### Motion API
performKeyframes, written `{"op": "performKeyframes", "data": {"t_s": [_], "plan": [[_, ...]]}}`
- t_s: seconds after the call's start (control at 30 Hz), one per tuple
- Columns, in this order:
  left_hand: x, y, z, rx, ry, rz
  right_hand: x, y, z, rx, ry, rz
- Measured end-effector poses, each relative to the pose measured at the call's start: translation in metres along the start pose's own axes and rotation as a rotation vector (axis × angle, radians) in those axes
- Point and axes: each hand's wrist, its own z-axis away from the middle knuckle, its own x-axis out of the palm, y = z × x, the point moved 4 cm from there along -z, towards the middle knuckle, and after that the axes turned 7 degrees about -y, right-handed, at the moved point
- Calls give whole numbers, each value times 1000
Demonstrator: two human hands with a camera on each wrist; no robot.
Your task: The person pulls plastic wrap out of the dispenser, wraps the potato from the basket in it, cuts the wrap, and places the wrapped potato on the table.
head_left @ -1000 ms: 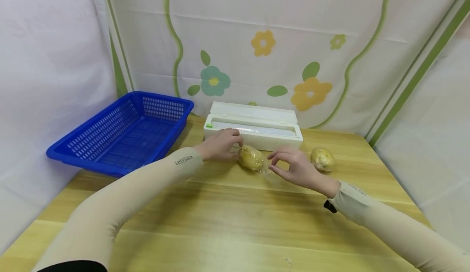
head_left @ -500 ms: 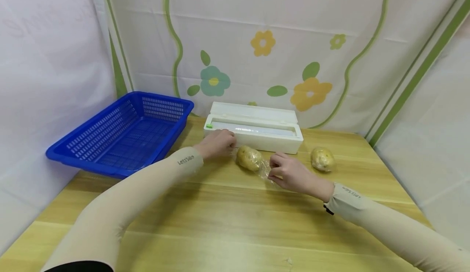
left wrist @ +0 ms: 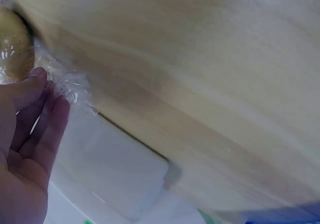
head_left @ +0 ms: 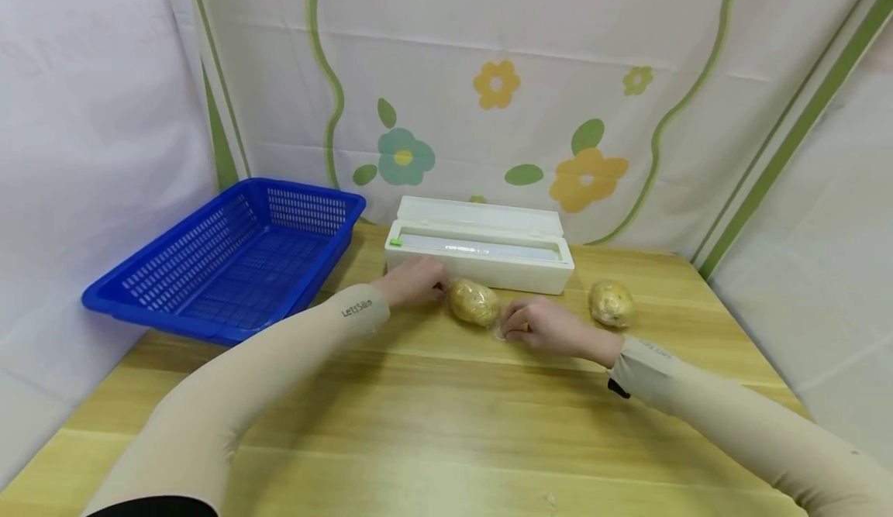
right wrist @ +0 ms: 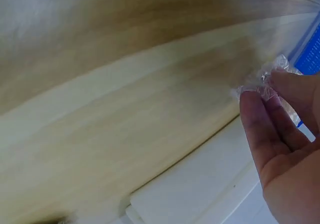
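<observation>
A potato (head_left: 474, 302) wrapped in clear plastic film lies between the two hands in the head view. My left hand (head_left: 416, 280) is at its left side; in the left wrist view the thumb and fingers pinch a crumpled end of the film (left wrist: 75, 88) beside the potato (left wrist: 14, 44). On the potato's other side, my right hand (head_left: 547, 326) pinches the opposite film end, and the right wrist view shows that bunched plastic film (right wrist: 265, 82) between thumb and fingers. A second wrapped potato (head_left: 611, 304) rests on the table beyond the right hand.
Behind the hands stands a white cling film box (head_left: 481, 273) with its lid raised and a roll inside. A blue plastic basket (head_left: 209, 319) sits at the left on the wooden table (head_left: 446, 432). A patterned curtain (head_left: 432, 60) hangs behind.
The right hand has moved slightly left and its fingers have gathered the loose film end close to the potato. The left hand has drawn back a little from the potato, toward the left.
</observation>
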Motion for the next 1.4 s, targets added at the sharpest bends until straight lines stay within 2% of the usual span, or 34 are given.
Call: {"op": "performKeyframes", "data": {"t_s": [0.1, 0.17, 0.27, 0.33, 0.37, 0.43, 0.5, 0.6, 0.67, 0.77, 0.83, 0.9, 1.03, 1.2, 1.4], "plan": [[0, 2, 0, -12, -19, 62, 2, -1, -2, 84, -56, -130], [-2, 3, 0, -56, -24, 105, 1, 1, -1, 180, -63, -302], [-9, 7, 0, -129, -1, 137, -3, 8, 3, 323, -15, -598], [-14, 11, 2, -157, 33, 152, -7, 13, 4, 379, 55, -714], [-17, 13, 3, -161, 47, 158, -10, 16, 5, 407, 89, -736], [-19, 18, 4, -174, 54, 185, -19, 17, 3, 438, 142, -706], [-18, 20, 5, -210, 44, 234, -24, 21, -2, 451, 160, -633], [-13, 22, 6, -288, 11, 314, -25, 27, -13, 465, 119, -590], [-9, 23, 6, -324, 13, 365, -18, 32, -19, 480, 86, -656], [-7, 23, 5, -342, 22, 437, -9, 33, -25, 522, 62, -816], [-6, 22, 3, -329, 22, 486, -6, 32, -27, 537, 54, -895], [-5, 19, 1, -302, 13, 538, -4, 29, -28, 533, 46, -912], [-4, 12, -5, -228, -26, 648, -5, 24, -29, 485, 34, -856], [-1, 6, -7, -163, -88, 700, -7, 18, -29, 444, 44, -767], [-2, 13, -2, -131, -176, 728, -8, 12, -20, 471, 73, -728]]}}
